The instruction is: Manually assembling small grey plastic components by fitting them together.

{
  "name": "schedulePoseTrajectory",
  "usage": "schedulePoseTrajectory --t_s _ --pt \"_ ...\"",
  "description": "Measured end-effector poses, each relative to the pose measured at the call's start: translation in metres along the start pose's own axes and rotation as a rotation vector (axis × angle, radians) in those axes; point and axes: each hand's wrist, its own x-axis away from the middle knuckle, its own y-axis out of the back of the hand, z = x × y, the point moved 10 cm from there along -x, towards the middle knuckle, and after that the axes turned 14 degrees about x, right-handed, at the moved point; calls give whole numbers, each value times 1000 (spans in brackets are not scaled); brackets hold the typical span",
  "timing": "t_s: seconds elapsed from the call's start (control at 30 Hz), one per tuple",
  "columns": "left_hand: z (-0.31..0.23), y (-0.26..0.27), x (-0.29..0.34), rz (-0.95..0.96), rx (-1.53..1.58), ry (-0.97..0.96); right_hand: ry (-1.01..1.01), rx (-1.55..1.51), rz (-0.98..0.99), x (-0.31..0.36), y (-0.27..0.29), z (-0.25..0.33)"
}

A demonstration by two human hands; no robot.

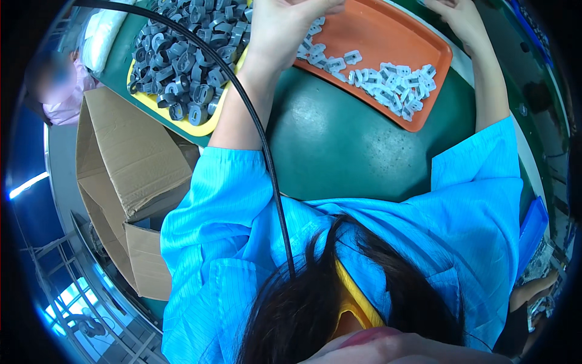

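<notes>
My left hand (280,29) reaches over the table at the upper edge, between a yellow tray (205,128) and an orange tray (371,36). Its fingers point right and are mostly cut off by the picture's edge, so what they hold, if anything, is hidden. Past the orange tray's right end is my right hand (462,18), its fingers turned left and also cut off. Small translucent white plastic parts (397,85) lie along the near side of the orange tray. Grey plastic ring-shaped clips (188,57) are heaped in the yellow tray.
A black cable (242,94) crosses in front of my left forearm. An open cardboard box (130,158) stands at the left, and a white plastic-wrapped bundle (106,36) lies behind it. The green tabletop (345,136) lies before me. A blue bin (532,233) is at the right. Another person sits far left.
</notes>
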Motion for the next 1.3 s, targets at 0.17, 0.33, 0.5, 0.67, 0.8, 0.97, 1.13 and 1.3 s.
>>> schedulePoseTrajectory --t_s 0.17,0.33,0.5,0.67,0.8,0.97,1.13,1.3 --pt "7 15 0 5 -113 7 237 215 -270 11 8 20" --pt "17 24 -1 -49 -102 68 515 17 272 73 -49 118" --pt "20 15 -1 -48 -193 57 520 235 384 96 -87 129" --pt "17 6 -2 -27 -237 67 567 318 384 93 -80 129" --pt "16 9 -1 19 -157 -33 556 229 269 89 -57 133" --pt "9 -13 13 14 -452 -129 149 -407 247 59 -32 103" --pt "-1 -45 19 170 -543 -269 280 -260 158 63 -33 110" --pt "-7 -45 25 165 -685 -441 292 -311 158 67 -42 108"
